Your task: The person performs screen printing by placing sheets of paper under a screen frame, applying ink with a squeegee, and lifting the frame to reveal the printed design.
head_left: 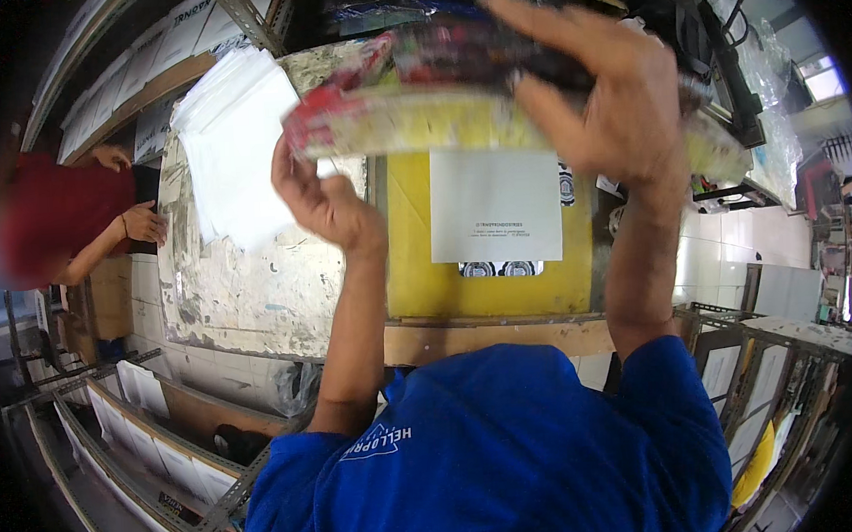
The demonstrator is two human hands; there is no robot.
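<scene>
A screen-printing frame (418, 122), smeared with yellow, red and black ink, is tilted up over the bench. My left hand (331, 208) is closed around its left corner. My right hand (619, 92) is blurred over the frame's right half, thumb and fingers stretched apart; whether it touches the frame is hard to tell. Beneath lies a yellow board (411, 247) carrying a white printed sheet (495, 200). Black round prints show past the sheet's lower and right edges. The frame hides the far part of the board.
Left of the board, a fanned pile of white sheets (237, 151) rests on a paint-stained bench top (254, 294). A co-worker in a dark red shirt (76, 212) is at the far left. Metal racks (156, 453) with white sheets flank me; plastic wrap (775, 122) hangs at right.
</scene>
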